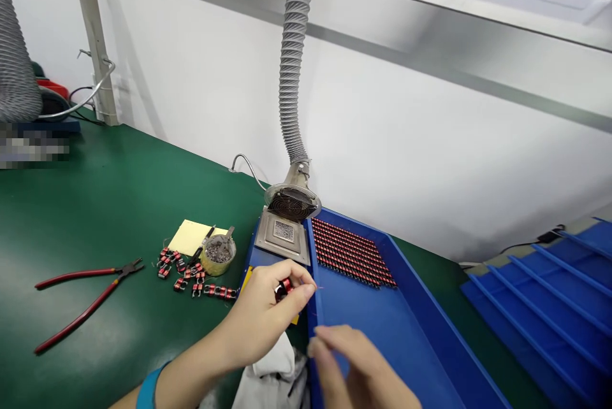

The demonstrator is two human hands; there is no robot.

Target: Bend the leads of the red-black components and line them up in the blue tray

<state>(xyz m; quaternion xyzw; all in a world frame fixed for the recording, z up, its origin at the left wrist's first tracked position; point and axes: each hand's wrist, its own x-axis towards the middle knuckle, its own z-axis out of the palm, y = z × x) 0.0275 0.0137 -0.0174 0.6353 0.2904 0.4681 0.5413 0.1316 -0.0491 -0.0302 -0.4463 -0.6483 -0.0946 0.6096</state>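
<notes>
My left hand (pixel 272 307) is closed around a small red-and-black wire-wound coil (pixel 284 289). Its thumb and forefinger meet at the tips, where a fine reddish wire end sticks out to the right. Lower down, over the near part of the blue tray (pixel 401 326), is my right hand (pixel 361 367). The right thumb and forefinger are pinched together and a little blurred; what they hold, if anything, is too small to make out. Similar red-and-black coils (pixel 191 275) lie loose on the green bench left of my left hand. Rows of such coils (pixel 351 253) fill the tray's far end.
A metal plate with a square silvery centre (pixel 284 231) sits under a fume extractor hood (pixel 292 202) on a ribbed hose (pixel 292 65). Red-handled pliers (pixel 95 294) lie open at left. A tub of grey bits (pixel 218 255) stands by yellow paper (pixel 192 237). Blue trays (pixel 540 307) are stacked right.
</notes>
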